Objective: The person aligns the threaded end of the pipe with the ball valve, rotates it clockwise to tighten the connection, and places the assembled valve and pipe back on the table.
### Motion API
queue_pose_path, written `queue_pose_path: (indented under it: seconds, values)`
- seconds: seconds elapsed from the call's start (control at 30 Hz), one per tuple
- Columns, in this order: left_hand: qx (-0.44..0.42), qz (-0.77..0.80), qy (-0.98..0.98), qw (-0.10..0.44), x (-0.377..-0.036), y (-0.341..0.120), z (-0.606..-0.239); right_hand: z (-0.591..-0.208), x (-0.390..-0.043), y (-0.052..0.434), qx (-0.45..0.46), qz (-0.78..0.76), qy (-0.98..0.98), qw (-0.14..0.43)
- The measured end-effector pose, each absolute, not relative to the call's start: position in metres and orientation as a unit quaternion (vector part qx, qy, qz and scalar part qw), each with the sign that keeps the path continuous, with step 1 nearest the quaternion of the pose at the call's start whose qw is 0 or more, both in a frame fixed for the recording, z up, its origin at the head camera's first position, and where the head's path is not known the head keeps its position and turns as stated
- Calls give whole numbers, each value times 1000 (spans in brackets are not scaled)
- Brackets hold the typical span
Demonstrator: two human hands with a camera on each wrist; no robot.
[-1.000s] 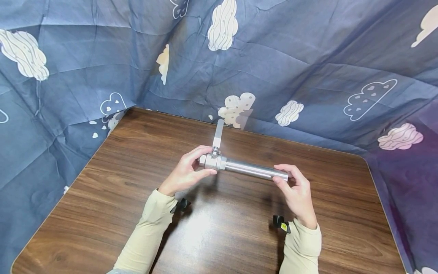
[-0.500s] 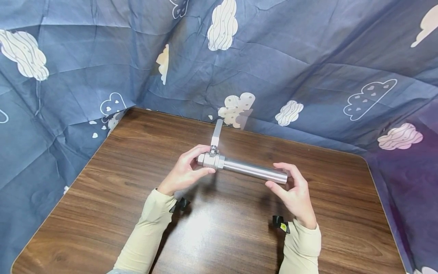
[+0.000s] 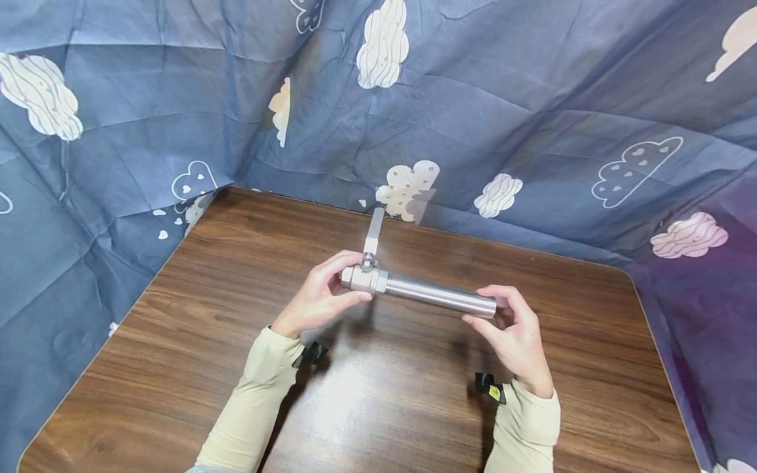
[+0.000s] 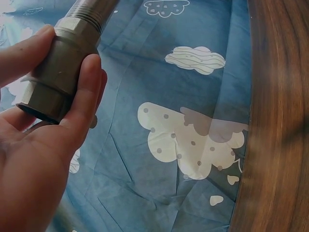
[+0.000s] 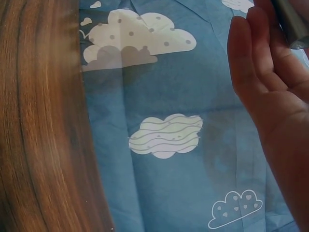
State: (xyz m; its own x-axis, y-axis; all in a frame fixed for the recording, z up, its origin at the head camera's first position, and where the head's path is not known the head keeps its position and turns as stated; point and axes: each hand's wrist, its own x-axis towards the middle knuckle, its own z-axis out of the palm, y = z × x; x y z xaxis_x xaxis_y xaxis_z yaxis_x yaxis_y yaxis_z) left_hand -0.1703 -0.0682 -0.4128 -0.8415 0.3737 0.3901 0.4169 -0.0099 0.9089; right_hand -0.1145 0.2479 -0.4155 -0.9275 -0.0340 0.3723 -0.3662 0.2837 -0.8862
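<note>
Left hand [image 3: 319, 299] grips the valve body [image 3: 363, 278], thumb and fingers curled round it. Right hand [image 3: 513, 328] holds the far end of the steel pipe [image 3: 440, 295], fingers wrapped over it. Assembly is held level between the hands, above the wooden table [image 3: 378, 394]. Valve handle [image 3: 374, 229] points away toward the blue cloud-print cloth [image 3: 520, 98].

A left hand [image 4: 34, 145] holds a grey metal valve end with flat sides [image 4: 60, 72], thumb on one side and fingers on the other. The round opening faces down toward the palm. Behind is a blue cloth with white clouds [image 4: 193, 140]. A brown wooden table [image 4: 277, 121] runs along the right edge.
</note>
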Motion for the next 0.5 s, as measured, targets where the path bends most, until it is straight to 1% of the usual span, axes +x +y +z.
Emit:
queue_pose_path:
  seconds: [0.17,0.43,0.5]
  values:
    - [-277,-650,-707,12,-170,-68,-413,-417,-115,249,130,579,-792,144]
    - [-281,-645,-711,3,-172,-67,-414,-419,-117,249,137,559,-799,173]
    - [-282,-642,-712,2,-172,-67,-414,-419,-119,249,154,575,-783,181]
